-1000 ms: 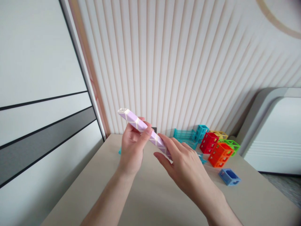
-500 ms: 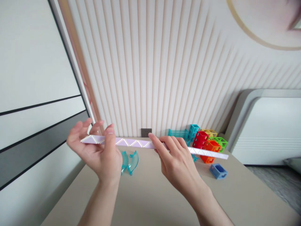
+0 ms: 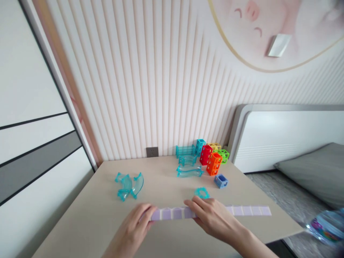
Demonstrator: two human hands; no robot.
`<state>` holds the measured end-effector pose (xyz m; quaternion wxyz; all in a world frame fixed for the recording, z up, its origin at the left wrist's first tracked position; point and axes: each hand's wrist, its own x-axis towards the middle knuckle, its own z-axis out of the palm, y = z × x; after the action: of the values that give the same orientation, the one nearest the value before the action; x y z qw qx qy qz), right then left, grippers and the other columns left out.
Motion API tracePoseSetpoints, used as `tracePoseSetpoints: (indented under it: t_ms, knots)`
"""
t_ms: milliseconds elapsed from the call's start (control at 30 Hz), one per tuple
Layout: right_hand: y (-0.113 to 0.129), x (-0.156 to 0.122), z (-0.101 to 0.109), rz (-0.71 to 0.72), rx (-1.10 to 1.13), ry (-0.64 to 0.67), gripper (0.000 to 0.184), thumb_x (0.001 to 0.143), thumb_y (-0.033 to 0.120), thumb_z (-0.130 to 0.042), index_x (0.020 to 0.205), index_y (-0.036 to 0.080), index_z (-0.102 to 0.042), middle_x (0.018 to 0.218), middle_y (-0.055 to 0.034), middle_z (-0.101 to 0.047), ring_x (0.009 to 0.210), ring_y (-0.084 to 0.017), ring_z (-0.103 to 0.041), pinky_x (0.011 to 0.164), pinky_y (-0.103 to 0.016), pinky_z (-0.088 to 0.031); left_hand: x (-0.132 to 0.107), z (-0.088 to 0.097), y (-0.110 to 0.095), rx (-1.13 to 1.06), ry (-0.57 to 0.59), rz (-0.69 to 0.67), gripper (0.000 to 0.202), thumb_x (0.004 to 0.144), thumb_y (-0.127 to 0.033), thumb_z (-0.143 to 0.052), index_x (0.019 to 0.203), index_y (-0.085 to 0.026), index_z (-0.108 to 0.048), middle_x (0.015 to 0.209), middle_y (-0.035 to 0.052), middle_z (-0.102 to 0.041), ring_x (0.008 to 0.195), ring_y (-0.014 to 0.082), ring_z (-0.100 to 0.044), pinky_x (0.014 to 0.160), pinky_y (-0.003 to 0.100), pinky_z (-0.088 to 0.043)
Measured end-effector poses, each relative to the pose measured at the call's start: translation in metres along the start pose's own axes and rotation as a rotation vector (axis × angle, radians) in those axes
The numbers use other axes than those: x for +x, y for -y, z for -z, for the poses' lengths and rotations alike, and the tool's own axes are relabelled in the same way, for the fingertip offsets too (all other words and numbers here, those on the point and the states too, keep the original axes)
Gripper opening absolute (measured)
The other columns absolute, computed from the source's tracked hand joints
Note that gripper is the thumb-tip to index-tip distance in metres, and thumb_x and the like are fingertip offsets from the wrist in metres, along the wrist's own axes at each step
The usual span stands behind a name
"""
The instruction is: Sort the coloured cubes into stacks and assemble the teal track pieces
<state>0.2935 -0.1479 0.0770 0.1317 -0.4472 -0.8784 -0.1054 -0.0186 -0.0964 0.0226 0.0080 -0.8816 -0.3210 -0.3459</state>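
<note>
A long, straight snake puzzle [image 3: 177, 214] in pale purple with white seams lies level across the view, just over the near part of the table. My left hand [image 3: 135, 224] is closed around its left end, thumb and fingers pinching it. Wrapped over the middle, my right hand [image 3: 211, 216] grips it from above, and the right end sticks out beyond the knuckles. A small turquoise ring-shaped piece [image 3: 202, 192] lies on the table just beyond my right hand.
Curved clear turquoise track pieces [image 3: 127, 182] lie at the left of the table [image 3: 161, 186], with more track pieces [image 3: 189, 171] at the back. Coloured cube blocks [image 3: 214, 163] stand stacked there, a blue block [image 3: 220, 181] nearer. A plastic bottle [image 3: 328, 225] is at the right.
Both hands have lowered the snake puzzle toward the table. My left hand has turned from palm-up to back-up on its end. The puzzle now shows square faces instead of triangles; the view has shifted right.
</note>
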Motion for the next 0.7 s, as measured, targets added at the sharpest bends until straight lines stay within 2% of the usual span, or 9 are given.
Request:
tracePoseSetpoints:
  t_ms: [67, 133, 233, 333, 467, 700]
  knots:
    - [-0.005, -0.018, -0.011, 0.000, 0.004, 0.047, 0.015, 0.100, 0.026, -0.052, 0.113, 0.023, -0.058, 0.090, -0.0010, -0.067, 0.061, -0.013, -0.063, 0.056, -0.024, -0.045, -0.010, -0.020, -0.009, -0.009, 0.103, -0.022, 0.032, 0.096, -0.012, -0.047, 0.119, -0.028, -0.062, 0.101, 0.0037, -0.072, 0.094, 0.0225, -0.071, 0.084, 0.033, -0.059]
    - [-0.010, -0.032, -0.018, -0.021, 0.012, 0.088, 0.013, 0.097, 0.032, -0.060, 0.108, 0.025, -0.060, 0.096, -0.0011, -0.067, 0.062, -0.013, -0.064, 0.057, -0.024, -0.046, -0.009, -0.032, -0.017, -0.012, 0.201, -0.010, 0.028, 0.094, -0.012, -0.051, 0.114, -0.027, -0.065, 0.098, 0.0047, -0.072, 0.093, 0.0238, -0.070, 0.083, 0.035, -0.058]
    - [-0.018, -0.045, -0.021, -0.083, 0.010, 0.132, 0.026, 0.093, 0.033, -0.067, 0.118, 0.027, -0.060, 0.101, -0.0021, -0.067, 0.071, -0.016, -0.068, 0.062, -0.024, -0.049, 0.003, -0.039, -0.028, -0.037, 0.309, 0.057, 0.023, 0.094, -0.014, -0.056, 0.111, -0.026, -0.066, 0.099, 0.0045, -0.072, 0.094, 0.0231, -0.067, 0.084, 0.035, -0.055]
    - [-0.029, -0.056, -0.024, -0.134, 0.046, 0.134, 0.033, 0.094, 0.028, -0.067, 0.126, 0.027, -0.060, 0.099, -0.0036, -0.066, 0.083, -0.019, -0.068, 0.072, -0.027, -0.051, 0.017, -0.044, -0.035, -0.088, 0.390, 0.086, 0.024, 0.092, -0.014, -0.061, 0.112, -0.025, -0.065, 0.102, 0.0031, -0.071, 0.096, 0.0224, -0.064, 0.086, 0.034, -0.052]
    - [-0.039, -0.071, -0.028, -0.120, 0.131, 0.099, 0.029, 0.099, 0.028, -0.057, 0.128, 0.025, -0.062, 0.103, -0.0078, -0.067, 0.093, -0.022, -0.065, 0.084, -0.033, -0.051, 0.026, -0.054, -0.039, -0.121, 0.448, 0.065, 0.028, 0.090, -0.014, -0.066, 0.115, -0.025, -0.064, 0.106, 0.0022, -0.071, 0.102, 0.0233, -0.062, 0.092, 0.037, -0.050]
    - [-0.048, -0.092, -0.035, -0.158, 0.192, 0.071, 0.031, 0.103, 0.028, -0.047, 0.131, 0.023, -0.061, 0.106, -0.0107, -0.068, 0.096, -0.023, -0.064, 0.086, -0.036, -0.052, 0.027, -0.061, -0.042, -0.161, 0.491, 0.105, 0.024, 0.091, -0.014, -0.063, 0.112, -0.025, -0.065, 0.111, 0.0031, -0.068, 0.107, 0.0239, -0.059, 0.095, 0.038, -0.047]
